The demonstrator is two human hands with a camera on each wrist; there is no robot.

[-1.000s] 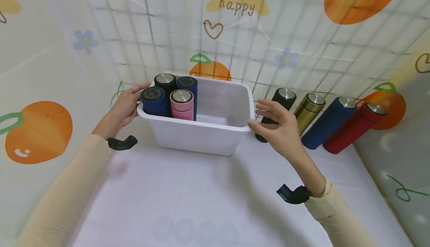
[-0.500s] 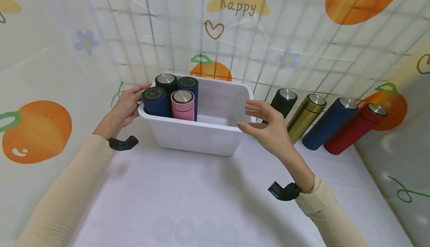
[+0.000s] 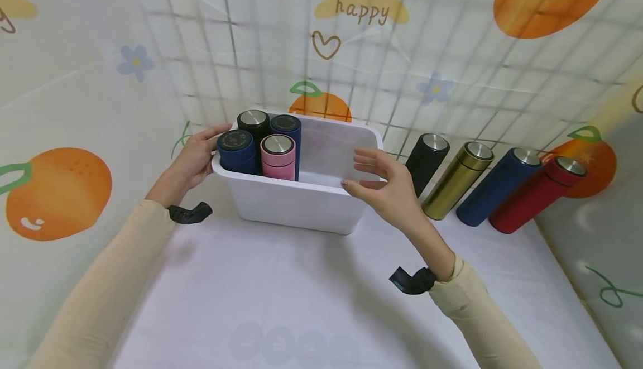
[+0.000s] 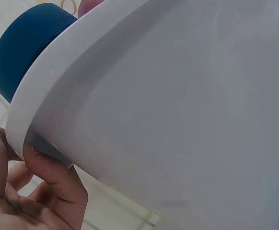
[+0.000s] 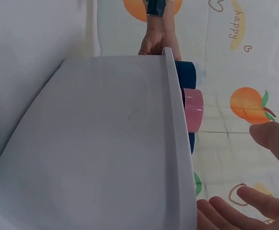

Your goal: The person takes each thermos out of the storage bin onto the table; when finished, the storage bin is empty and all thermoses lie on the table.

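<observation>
Patterned backdrop (image 3: 266, 39) behind, left fingers (image 4: 58, 178) grip the bin (image 3: 301, 204), right fingers (image 3: 370, 161) parted.

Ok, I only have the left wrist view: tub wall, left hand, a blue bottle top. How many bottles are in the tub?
Observer: Four in the tub: a black bottle, a pink bottle, two blue bottles.
Operator: Any outside it?
Observer: Four, to its right: a second black bottle, a gold bottle, a third blue bottle, a red bottle.
Operator: Right hand holding anything?
Observer: No, the right hand is by the tub's right end, thumb and fingers apart with nothing between.
</observation>
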